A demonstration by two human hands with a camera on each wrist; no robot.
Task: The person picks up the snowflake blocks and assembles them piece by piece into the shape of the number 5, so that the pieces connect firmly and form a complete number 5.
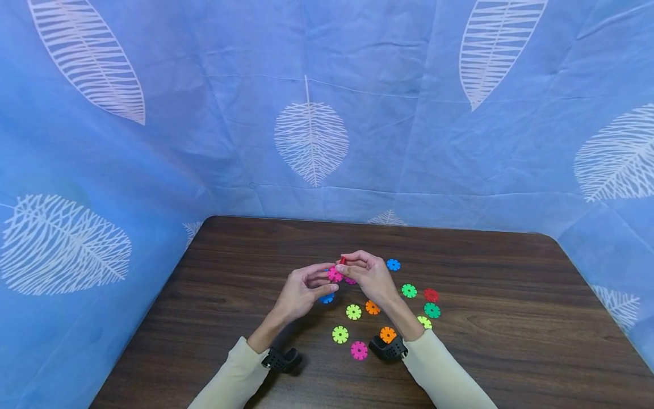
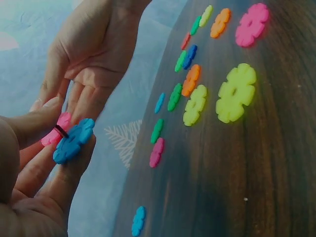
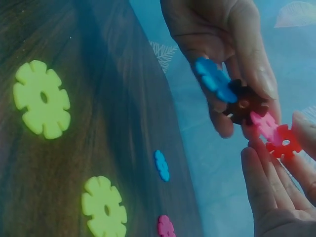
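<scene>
Several notched flower-shaped plastic discs are joined in a short chain between my hands, above the table. My left hand (image 1: 300, 292) grips the chain's blue disc (image 2: 74, 140) and a dark brown-looking disc (image 3: 244, 104) between thumb and fingers. A pink disc (image 3: 265, 126) links on from the dark one. My right hand (image 1: 372, 278) pinches a red disc (image 3: 285, 142) by its edge, right against the pink one. In the head view the pink and red pieces show between the fingertips, and the fingers partly cover the rest.
Loose discs lie on the dark wooden table (image 1: 245, 250): yellow-green (image 1: 340, 334), orange (image 1: 372, 307), pink (image 1: 359, 350), green (image 1: 409, 291), red (image 1: 431, 295) and blue (image 1: 393, 264). Several sit under or beside the right forearm. A blue leaf-patterned cloth (image 1: 378, 142) hangs behind.
</scene>
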